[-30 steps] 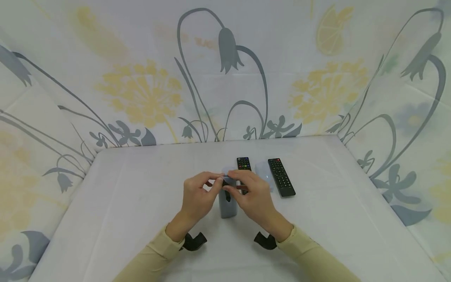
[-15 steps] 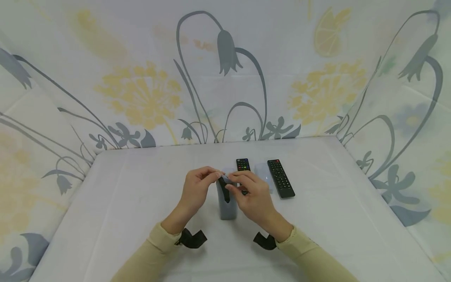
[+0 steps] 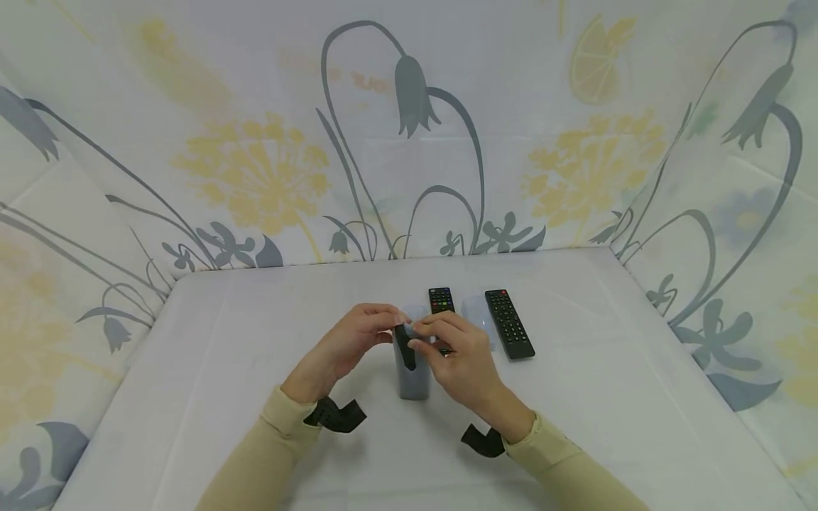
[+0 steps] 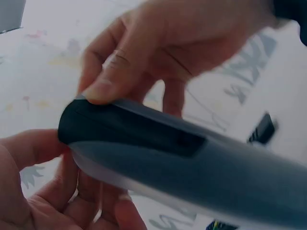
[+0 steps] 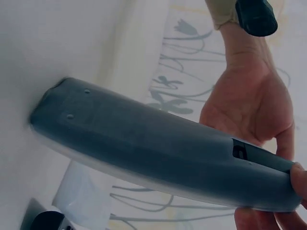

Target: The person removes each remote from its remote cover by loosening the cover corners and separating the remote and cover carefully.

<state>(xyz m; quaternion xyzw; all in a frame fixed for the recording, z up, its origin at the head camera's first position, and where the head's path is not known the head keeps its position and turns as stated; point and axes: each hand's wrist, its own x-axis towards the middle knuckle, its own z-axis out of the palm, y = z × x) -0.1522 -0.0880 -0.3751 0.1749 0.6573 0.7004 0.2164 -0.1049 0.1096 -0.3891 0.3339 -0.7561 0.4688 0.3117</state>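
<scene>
Grey remote [image 3: 412, 372] stands tilted on the white table [image 3: 224, 369], near end resting on the cloth, far end lifted between both hands, back side up with a dark battery-slot opening [image 5: 239, 151] showing. Left hand [image 3: 348, 341] pinches the top end of the grey remote, fingertips curled round it; in the left wrist view the thumb [image 4: 103, 91] presses on the dark tip of the remote [image 4: 192, 163]. Right hand [image 3: 456, 351] also grips the top end from the other side, fingers curled on it; right wrist view shows the remote body [image 5: 153, 148] running from the table up to the fingertips [image 5: 297, 179], with the left hand's palm [image 5: 254, 110] behind. Black wrist straps [image 3: 335, 415] sit at both cuffs of the beige sleeves [image 3: 268, 440]. Behind the hands lies a small black remote with coloured buttons [image 3: 440, 299], partly hidden by the right hand. Just right of it a clear plastic piece [image 3: 478, 316], then a longer black remote [image 3: 509, 323] flat on the table. Floral backdrop [image 3: 409, 142] surrounds the table.
</scene>
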